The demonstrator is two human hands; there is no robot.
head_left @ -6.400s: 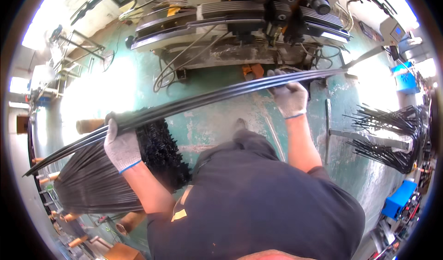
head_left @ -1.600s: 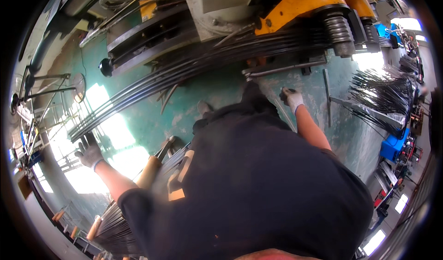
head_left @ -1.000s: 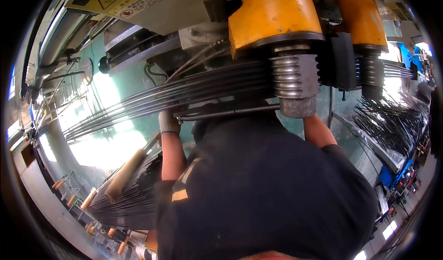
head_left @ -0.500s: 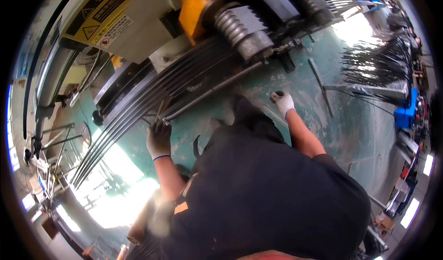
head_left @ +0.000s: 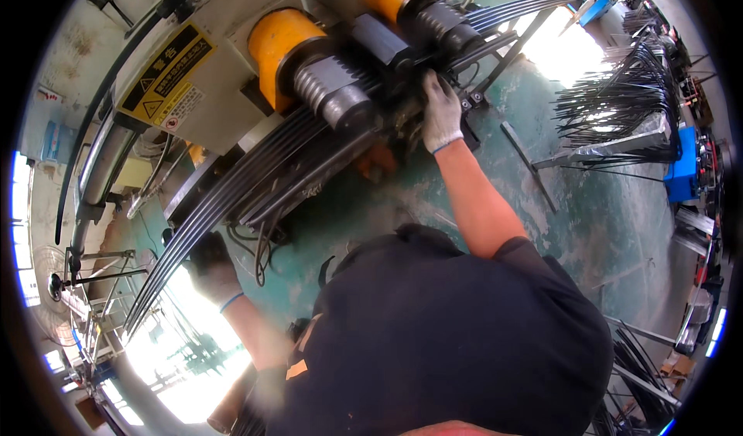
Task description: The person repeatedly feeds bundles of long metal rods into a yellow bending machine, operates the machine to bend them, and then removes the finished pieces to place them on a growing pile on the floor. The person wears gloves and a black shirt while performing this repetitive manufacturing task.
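A bundle of long dark metal rods [head_left: 224,196] curves across the front of a machine with orange housings [head_left: 282,41] and thick ribbed metal cylinders [head_left: 333,92]. My right hand [head_left: 443,115], in a pale work glove, reaches up to the dark metal parts below the farther cylinder [head_left: 449,26]. Its fingers stretch forward against them, their tips partly hidden. My left hand [head_left: 215,273], gloved with dark fingers, is beside the lower left stretch of the rods. Blur and shadow hide whether those fingers close on the rods.
A yellow-and-black warning label [head_left: 166,72] marks the machine's grey cover. At the right, a large heap of thin black rods [head_left: 619,103] lies on a metal stand [head_left: 611,146] near a blue box [head_left: 681,165]. Dark cables [head_left: 263,254] hang under the machine. A fan [head_left: 58,285] stands far left.
My right hand has gone up and left from over the floor to the machine. My left hand has left the spring-like rod's end and moved down-left to the rods. The view has shifted.
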